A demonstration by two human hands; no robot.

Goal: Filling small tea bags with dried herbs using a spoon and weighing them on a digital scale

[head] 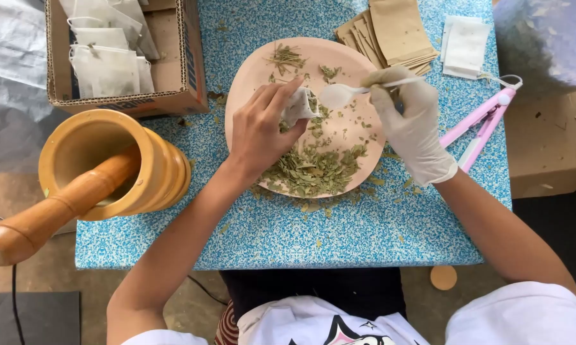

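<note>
- The left hand is bare and closed around a small white filter bag, holding it mouth-up over the middle of the plate.
- The right hand, in a white glove, pinches the handle of a white plastic spoon; the bowl of the spoon sits just beside the bag's opening.
- The bag is thin and crumpled, with green flecks at its mouth.
- The plate is round, pale pink and smooth. Dried green leaves are heaped on its near side, with loose bits scattered towards the far rim and a few over the edge.
- The table wears a blue-and-white speckled cover; its near strip is bare but for stray leaf pieces.
- To the left, a turned wooden mortar stands at the table's corner, its pestle leaning out past the edge.
- Far left, a cardboard box holds more white bags.
- Behind the plate lie a fan of brown paper envelopes and a small stack of white sachets.
- A pink clamp-like tool lies at the right edge, close to the gloved wrist.
</note>
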